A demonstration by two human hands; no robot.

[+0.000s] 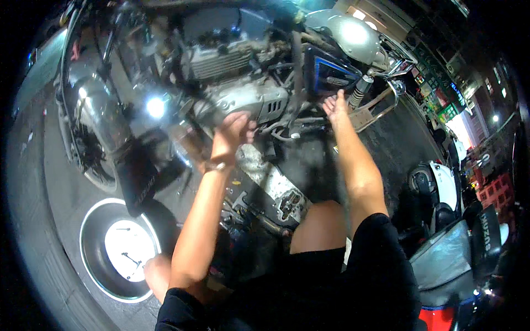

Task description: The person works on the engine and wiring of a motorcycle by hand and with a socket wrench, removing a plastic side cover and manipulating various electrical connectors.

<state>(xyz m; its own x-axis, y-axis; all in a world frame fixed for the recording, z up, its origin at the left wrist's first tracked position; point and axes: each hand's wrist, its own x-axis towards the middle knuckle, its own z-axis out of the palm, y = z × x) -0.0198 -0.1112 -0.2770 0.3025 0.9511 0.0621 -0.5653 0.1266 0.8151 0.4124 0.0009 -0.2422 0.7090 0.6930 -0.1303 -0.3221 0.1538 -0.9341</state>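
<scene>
A motorcycle stands across the upper part of the head view, its finned engine point(221, 60) in the middle. My left hand point(234, 131) is at the lower edge of the silver engine cover point(243, 103), fingers curled against it; part of its grip is hidden. Under the black side panel point(330, 76) with blue trim, my right hand point(335, 107) is open, fingers apart and holding nothing. Whether it touches the frame there cannot be told. Below my left hand lies a long, dirty, pale metal piece point(273, 179), with an irregular dark patch at its near end.
A round steel bowl point(88, 243) with a white bottom and small dark parts in it sits at lower left. Loose tools or parts point(243, 207) lie between my knees. A front wheel point(99, 165) is at left, a white scooter point(441, 187) at right, and a bright lamp point(155, 107) shines near the engine.
</scene>
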